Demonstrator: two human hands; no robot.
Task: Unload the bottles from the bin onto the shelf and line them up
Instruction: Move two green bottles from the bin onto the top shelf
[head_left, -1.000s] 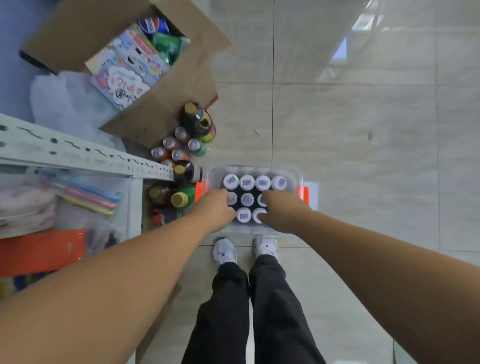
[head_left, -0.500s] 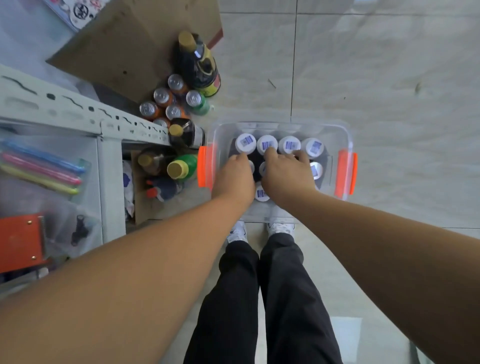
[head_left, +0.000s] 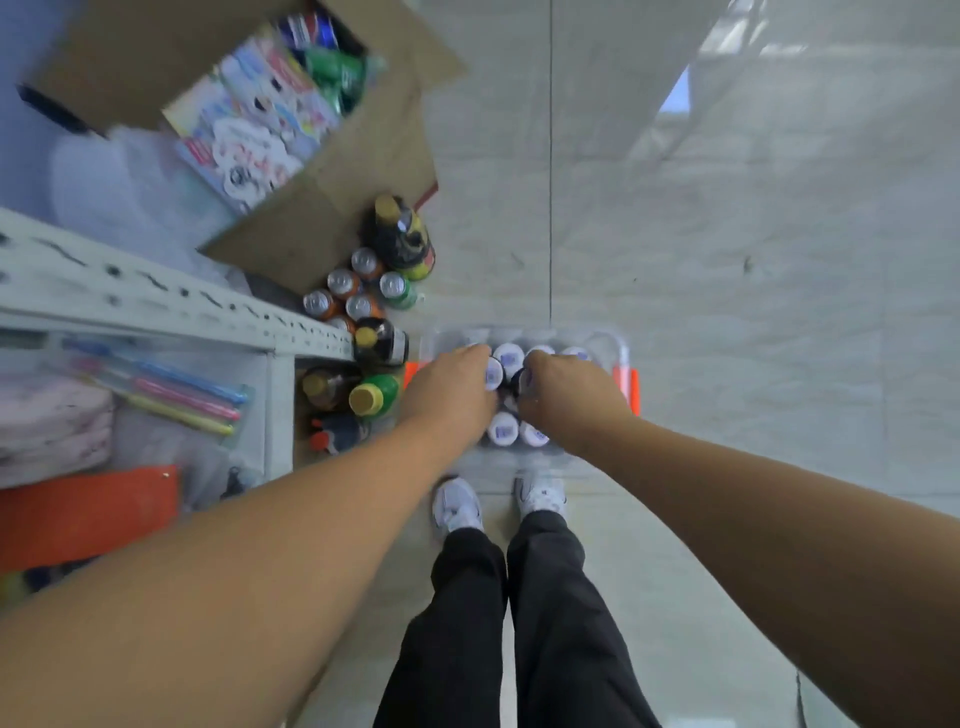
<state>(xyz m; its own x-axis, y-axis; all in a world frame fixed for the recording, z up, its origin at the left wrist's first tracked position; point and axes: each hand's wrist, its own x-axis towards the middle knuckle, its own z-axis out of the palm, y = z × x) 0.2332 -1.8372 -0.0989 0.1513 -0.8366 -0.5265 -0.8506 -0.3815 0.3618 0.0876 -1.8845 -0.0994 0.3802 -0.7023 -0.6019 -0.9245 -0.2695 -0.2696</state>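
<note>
A clear plastic bin (head_left: 524, 335) with orange latches stands on the floor in front of my feet. It holds several dark bottles with white caps (head_left: 503, 429). Both my hands are down inside it. My left hand (head_left: 451, 391) grips the neck of one bottle (head_left: 492, 373), whose cap tips toward the right. My right hand (head_left: 567, 396) curls round another bottle (head_left: 522, 383) close beside it. The white metal shelf (head_left: 156, 299) is on the left, its lower level partly hidden by my left arm.
Several cans (head_left: 343, 283) and large dark bottles (head_left: 400, 234) stand on the floor between the shelf corner and an open cardboard box (head_left: 311, 218). Yellow-capped bottles (head_left: 371, 397) sit low beside the bin. Pens and pouches lie on the shelf. Tiled floor lies to the right.
The view has pulled back up from the bin. Both hands have closed on bottles at the bin's middle, and the two caps now tilt toward each other.
</note>
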